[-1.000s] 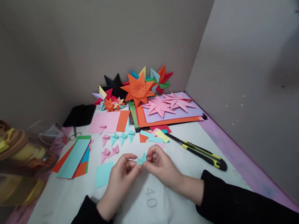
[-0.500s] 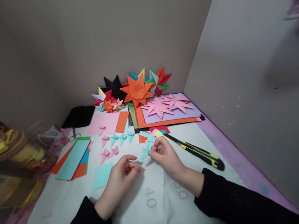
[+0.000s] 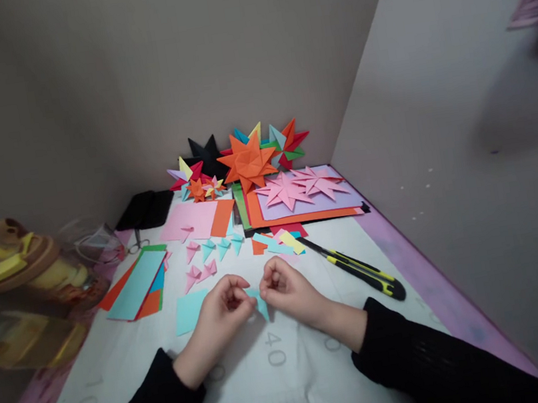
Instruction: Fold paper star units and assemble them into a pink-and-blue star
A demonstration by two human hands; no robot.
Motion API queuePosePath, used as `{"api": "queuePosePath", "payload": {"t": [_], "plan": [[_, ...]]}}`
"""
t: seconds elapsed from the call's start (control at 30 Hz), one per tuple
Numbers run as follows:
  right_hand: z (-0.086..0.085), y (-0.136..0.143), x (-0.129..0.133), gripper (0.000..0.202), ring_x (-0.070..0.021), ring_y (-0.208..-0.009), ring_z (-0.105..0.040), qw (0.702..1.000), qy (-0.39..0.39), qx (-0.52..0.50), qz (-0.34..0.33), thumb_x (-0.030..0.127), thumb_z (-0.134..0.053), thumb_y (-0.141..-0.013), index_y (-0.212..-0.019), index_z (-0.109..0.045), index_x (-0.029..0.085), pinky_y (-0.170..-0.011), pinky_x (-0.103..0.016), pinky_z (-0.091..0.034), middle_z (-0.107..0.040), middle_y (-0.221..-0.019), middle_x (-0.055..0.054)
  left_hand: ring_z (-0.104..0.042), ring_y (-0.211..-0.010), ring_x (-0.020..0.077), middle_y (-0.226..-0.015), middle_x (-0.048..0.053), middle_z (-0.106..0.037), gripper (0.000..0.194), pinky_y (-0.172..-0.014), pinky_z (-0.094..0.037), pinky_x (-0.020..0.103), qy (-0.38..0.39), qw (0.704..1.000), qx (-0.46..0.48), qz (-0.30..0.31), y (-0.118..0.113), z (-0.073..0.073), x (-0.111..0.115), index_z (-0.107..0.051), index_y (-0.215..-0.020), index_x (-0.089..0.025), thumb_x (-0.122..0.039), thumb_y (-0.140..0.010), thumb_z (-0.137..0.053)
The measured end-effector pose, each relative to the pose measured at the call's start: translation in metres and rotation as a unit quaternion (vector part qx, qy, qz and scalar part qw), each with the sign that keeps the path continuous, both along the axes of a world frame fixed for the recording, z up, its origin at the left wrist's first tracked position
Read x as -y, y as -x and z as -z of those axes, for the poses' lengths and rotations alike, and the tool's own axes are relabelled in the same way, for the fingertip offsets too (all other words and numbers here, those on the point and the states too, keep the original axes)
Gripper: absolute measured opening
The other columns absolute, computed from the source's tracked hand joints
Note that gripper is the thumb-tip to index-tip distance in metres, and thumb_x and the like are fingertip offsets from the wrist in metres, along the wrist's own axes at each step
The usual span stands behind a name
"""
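Turquoise origami piece (image 3: 262,307) front and centre, right between the two hands, above the printed 40 on the white mat (image 3: 257,392), one point aimed down toward the wearer! The left hand (image 3: 225,308) has its thumb and fingers drawn in narrow, pinching one side of it; the right hand (image 3: 293,292) closes thumb and fingertips on the other, its remaining fingers curled. Just beside the left hand lies a turquoise square sheet (image 3: 189,312), and out on the right a black-and-yellow utility knife (image 3: 357,269) lies slantwise. Over on the left, a bottle of yellowish liquid (image 3: 32,341) lies on its side, blurred, with a brown-topped jar (image 3: 60,276) behind it. Farther in come fanned coloured paper strips (image 3: 137,285), then small pink origami pieces (image 3: 193,278) and small turquoise origami pieces (image 3: 224,246) in loose rows, with coloured paper scraps (image 3: 276,246) to their right. Beyond those, scissors (image 3: 139,243) sit by a black case (image 3: 145,210), near a pink sheet (image 3: 195,218), and two pink paper stars (image 3: 285,191) rest on a lilac sheet (image 3: 310,207). At the very back, a big orange paper star (image 3: 247,161) stands before the wall (image 3: 206,49), a black paper star (image 3: 206,153) to its left!
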State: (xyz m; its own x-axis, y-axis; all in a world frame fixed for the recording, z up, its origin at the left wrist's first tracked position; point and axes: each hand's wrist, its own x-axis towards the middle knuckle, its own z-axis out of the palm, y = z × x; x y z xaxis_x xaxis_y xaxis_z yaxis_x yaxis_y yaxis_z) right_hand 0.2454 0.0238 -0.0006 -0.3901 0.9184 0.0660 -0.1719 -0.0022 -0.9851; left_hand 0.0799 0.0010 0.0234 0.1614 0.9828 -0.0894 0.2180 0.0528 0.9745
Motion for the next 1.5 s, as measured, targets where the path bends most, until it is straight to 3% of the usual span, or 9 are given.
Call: {"api": "queuePosePath", "payload": {"t": [0.3,0.53,0.73,0.83,1.0,1.27,1.5], "plan": [[-0.0029,0.0002,-0.0009,0.017,-0.0075,-0.051,-0.041,1.0,0.016,0.005,0.016,0.017,-0.054,-0.076,-0.08,-0.039,0.023,-0.047,-0.019,-0.031,-0.046,-0.066,0.007,-0.047,-0.056,0.0093,-0.064,-0.006,-0.049,0.019,-0.052,-0.037,0.02,0.029,0.998,-0.018,0.051,-0.0002,0.0008,0.0006,-0.054,-0.091,-0.018,-0.023,-0.074,-0.06],[0.0049,-0.0039,-0.0044,0.012,-0.0089,-0.055,-0.042,0.999,0.002,0.05,-0.001,0.027,-0.053,-0.082,-0.091,-0.047,0.022,-0.051,-0.02,-0.033,-0.045,-0.065,0.006,-0.049,-0.06,0.01,-0.068,-0.004,-0.051,0.021,-0.055,-0.039,0.02,0.003,1.0,-0.03,0.0,0.0014,0.0063,-0.0015,-0.054,-0.093,-0.017,-0.026,-0.075,-0.062],[-0.001,-0.0032,-0.0009,0.02,-0.009,-0.057,-0.038,0.983,-0.074,0.17,0.002,0.021,-0.052,-0.08,-0.062,-0.043,0.018,-0.054,-0.021,-0.031,-0.04,-0.061,0.005,-0.055,-0.069,0.0128,-0.081,0.0,-0.059,0.024,-0.062,-0.045,0.023,-0.034,0.999,-0.015,-0.014,0.0003,0.0077,0.0008,-0.053,-0.098,-0.018,-0.027,-0.078,-0.06],[-0.0034,-0.0031,0.002,0.022,-0.0092,-0.059,-0.04,0.972,-0.115,0.203,-0.008,0.018,-0.052,-0.078,-0.059,-0.041,0.018,-0.055,-0.021,-0.032,-0.042,-0.06,0.005,-0.057,-0.078,0.0149,-0.087,0.003,-0.061,0.016,-0.068,-0.046,0.025,-0.056,0.998,-0.031,0.01,-0.0014,0.0044,0.0021,-0.057,-0.092,-0.017,-0.028,-0.08,-0.057],[-0.0029,-0.0024,0.0025,0.024,-0.0092,-0.058,-0.043,0.958,-0.159,0.236,-0.024,0.015,-0.053,-0.076,-0.056,-0.04,0.018,-0.055,-0.021,-0.032,-0.043,-0.059,0.005,-0.053,-0.066,0.0127,-0.07,0.0,-0.058,0.015,-0.061,-0.042,0.023,-0.055,0.993,-0.091,0.045,-0.0003,0.0003,-0.0009,-0.058,-0.075,-0.016,-0.028,-0.084,-0.052],[-0.0014,-0.0035,0.0006,0.02,-0.01,-0.061,-0.047,0.958,-0.161,0.239,-0.011,0.013,-0.053,-0.076,-0.058,-0.046,0.018,-0.058,-0.021,-0.034,-0.048,-0.062,0.003,-0.058,-0.074,0.0138,-0.081,0.001,-0.062,0.009,-0.068,-0.045,0.024,-0.073,0.993,-0.08,0.051,0.0016,0.0047,-0.0011,-0.057,-0.085,-0.018,-0.024,-0.084,-0.051],[-0.0039,-0.0043,-0.0005,0.018,-0.0102,-0.062,-0.047,0.967,-0.14,0.212,0.012,0.011,-0.051,-0.076,-0.06,-0.047,0.018,-0.058,-0.022,-0.035,-0.05,-0.063,0.003,-0.057,-0.071,0.0134,-0.078,0.0,-0.06,0.015,-0.063,-0.045,0.023,-0.053,0.998,-0.03,-0.02,0.0034,0.0017,-0.0017,-0.055,-0.091,-0.018,-0.028,-0.08,-0.057]]}}
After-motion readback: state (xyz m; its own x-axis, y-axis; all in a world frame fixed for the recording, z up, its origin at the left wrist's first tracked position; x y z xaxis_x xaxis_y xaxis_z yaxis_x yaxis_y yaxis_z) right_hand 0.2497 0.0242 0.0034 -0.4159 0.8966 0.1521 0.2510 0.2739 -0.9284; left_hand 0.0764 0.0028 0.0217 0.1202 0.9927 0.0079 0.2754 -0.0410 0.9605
